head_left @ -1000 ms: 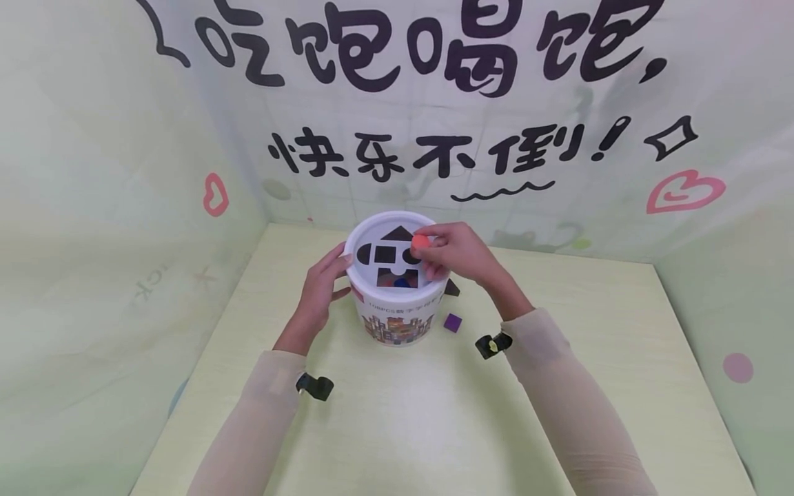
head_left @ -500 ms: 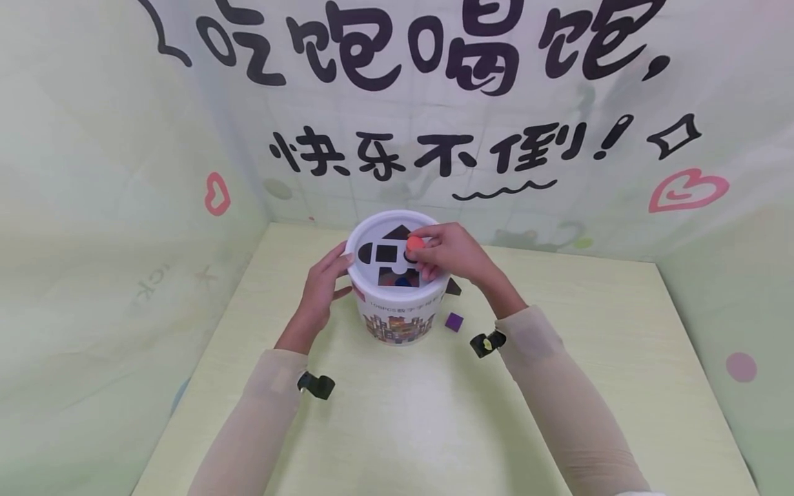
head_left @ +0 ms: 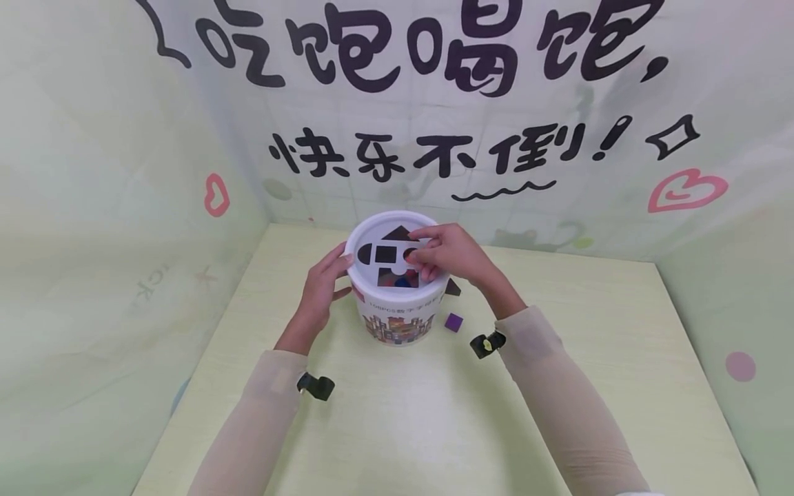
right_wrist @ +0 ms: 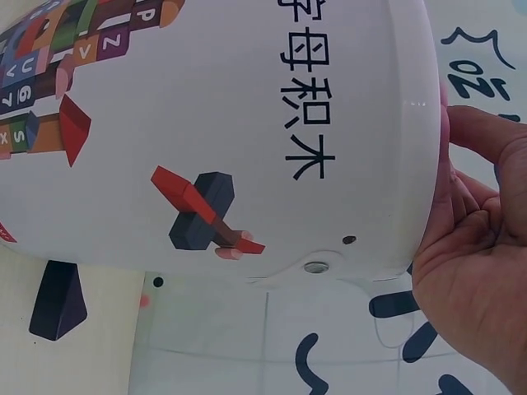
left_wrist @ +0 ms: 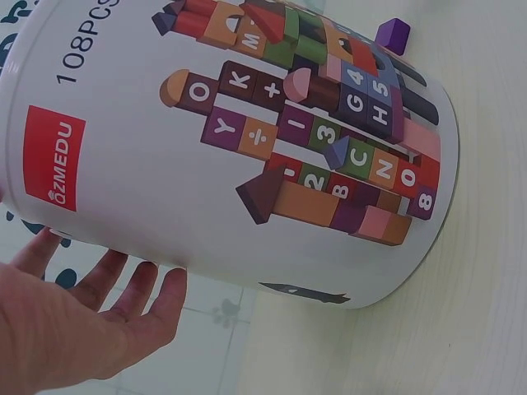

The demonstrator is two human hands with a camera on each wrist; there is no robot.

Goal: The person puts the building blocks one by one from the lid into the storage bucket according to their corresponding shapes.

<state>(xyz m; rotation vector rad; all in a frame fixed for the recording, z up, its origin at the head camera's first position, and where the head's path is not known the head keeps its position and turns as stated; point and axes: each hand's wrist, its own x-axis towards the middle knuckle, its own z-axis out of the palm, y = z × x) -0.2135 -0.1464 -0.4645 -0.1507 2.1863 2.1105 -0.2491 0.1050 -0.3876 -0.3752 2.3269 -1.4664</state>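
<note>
A white bucket (head_left: 397, 318) with printed toy-block pictures stands upright on the table, its lid (head_left: 366, 277) cut with shaped holes. My left hand (head_left: 317, 293) rests against the bucket's left side, spread fingertips touching the wall in the left wrist view. Above the lid's right part is my right hand (head_left: 455, 253), its thumb by the round hole (head_left: 409, 253) and its index finger stretched out apart from it. No block shows between them; a small reddish patch at the thumb tip is too small to identify. Coloured pieces (head_left: 406, 281) show through the near opening.
A purple cube (head_left: 453, 322) lies on the table (head_left: 384, 420) right of the bucket. Behind it, a dark wedge-shaped block (head_left: 453, 288) lies close to the bucket's wall. Printed cloth walls (head_left: 397, 193) enclose the table's back and sides.
The orange-red round block, pinched by my right hand over the round hole earlier, has gone from between the fingers, and thumb and index finger have parted. My left hand stays put.
</note>
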